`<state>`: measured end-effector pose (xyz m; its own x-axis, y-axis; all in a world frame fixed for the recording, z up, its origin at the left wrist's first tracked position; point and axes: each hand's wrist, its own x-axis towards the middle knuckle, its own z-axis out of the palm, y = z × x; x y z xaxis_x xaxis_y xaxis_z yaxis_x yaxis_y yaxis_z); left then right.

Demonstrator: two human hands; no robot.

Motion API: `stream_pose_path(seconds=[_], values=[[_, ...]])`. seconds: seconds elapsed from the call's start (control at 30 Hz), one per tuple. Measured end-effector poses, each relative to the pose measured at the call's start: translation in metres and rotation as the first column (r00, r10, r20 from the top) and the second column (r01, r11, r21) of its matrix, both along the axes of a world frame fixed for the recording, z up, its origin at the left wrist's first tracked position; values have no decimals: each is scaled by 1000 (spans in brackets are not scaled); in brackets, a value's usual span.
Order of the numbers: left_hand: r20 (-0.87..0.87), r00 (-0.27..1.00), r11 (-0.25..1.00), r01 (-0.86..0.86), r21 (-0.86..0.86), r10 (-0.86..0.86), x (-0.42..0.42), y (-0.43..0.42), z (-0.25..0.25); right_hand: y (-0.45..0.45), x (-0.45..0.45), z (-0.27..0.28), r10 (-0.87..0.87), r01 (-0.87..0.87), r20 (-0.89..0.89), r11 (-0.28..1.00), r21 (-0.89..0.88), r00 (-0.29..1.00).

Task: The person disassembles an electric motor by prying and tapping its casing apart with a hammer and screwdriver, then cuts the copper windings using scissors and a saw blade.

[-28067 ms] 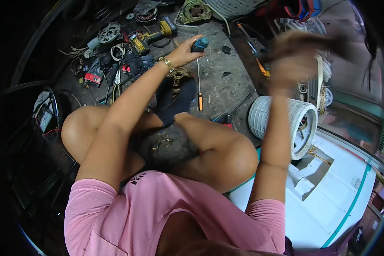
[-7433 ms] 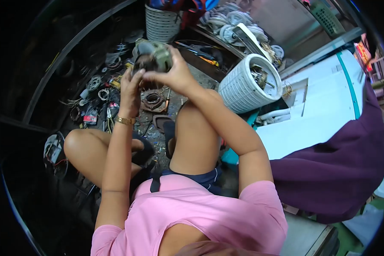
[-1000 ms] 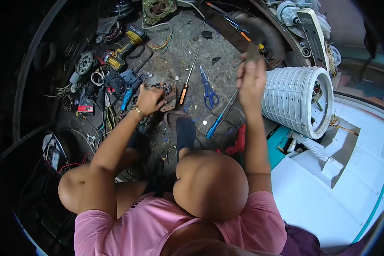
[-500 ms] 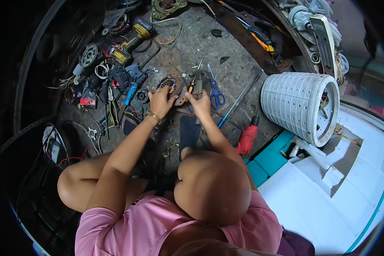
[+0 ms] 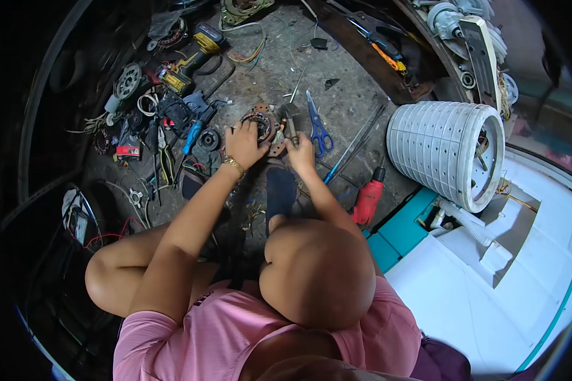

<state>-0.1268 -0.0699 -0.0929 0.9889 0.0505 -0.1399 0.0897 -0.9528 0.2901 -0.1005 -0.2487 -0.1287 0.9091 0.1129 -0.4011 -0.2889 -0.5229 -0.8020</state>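
A round motor part with a perforated metal plate and a ring of windings [image 5: 261, 117], like a stator, lies on the floor in front of me. My left hand [image 5: 243, 145] grips its near left side, fingers bent over the ring. Close by on the right, my right hand [image 5: 301, 153] is closed around the short handle of what looks like a hammer [image 5: 292, 124], its dark head pointing away from me. A small orange-and-black piece shows between hammer and plate, mostly hidden. Blue-handled scissors [image 5: 321, 140] lie just right of my right hand.
Left of the motor part are a blue-handled screwdriver [image 5: 193, 136], pliers [image 5: 165, 159] and a yellow cordless drill [image 5: 190, 60]. To the right lie metal rods [image 5: 356, 146], a red drill [image 5: 368, 198] and a white perforated tub [image 5: 442, 152]. A white appliance body [image 5: 451, 298] stands nearer.
My right hand has gone from thumb and fingers near the orange-and-black tool to gripping the hammer, whose head has shifted left. My left hand has moved slightly over the ring.
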Motion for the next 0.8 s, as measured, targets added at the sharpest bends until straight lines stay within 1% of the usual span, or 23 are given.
stream_pose_path(seconds=[0.1,0.13,0.17,0.23,0.27,0.37,0.43,0.5,0.53,0.57,0.63,0.7,0.73,0.77,0.8], values=[[-76,988,990,138,40,-135,6,-4,-10,-12,14,16,-12,44,158,978,-204,987],[-103,977,980,193,46,-187,7,-5,-14,-18,23,20,3,30,136,970,-242,991],[-95,978,981,192,33,-188,10,-6,-13,-23,30,10,46,22,274,970,-243,961],[-196,969,988,151,-2,-149,15,-7,-8,-33,43,3,137,3,535,967,-253,833],[-161,977,990,131,-42,-136,13,-5,-11,-40,42,7,243,-48,519,932,-360,819],[-155,987,987,17,-158,-42,12,2,-8,-69,12,6,70,93,465,943,-319,883],[-76,997,972,-5,-236,-13,11,18,-16,-93,-28,0,-35,161,349,926,-340,936],[-51,997,948,-73,-311,60,12,34,-26,-115,-70,-24,-4,122,245,876,-467,969],[-100,993,940,-86,-330,56,13,40,-26,-120,-88,-29,0,117,249,883,-455,969],[-148,989,957,-59,-285,17,12,44,-24,-120,-102,-29,2,115,257,892,-437,966],[-140,989,981,11,-194,-39,5,34,-20,-114,-116,-30,-2,120,273,901,-416,962],[-6,993,984,112,-136,-114,-6,21,-22,-110,-121,-34,-6,125,270,897,-425,963],[-44,993,977,97,-188,-107,-8,18,-12,-109,-119,-34,-27,131,252,904,-407,967],[-1,994,971,104,-214,-107,-10,21,-2,-110,-118,-35,-38,134,246,912,-387,969],[94,995,988,58,-145,-45,-12,26,1,-111,-117,-36,-51,139,238,919,-369,970]])
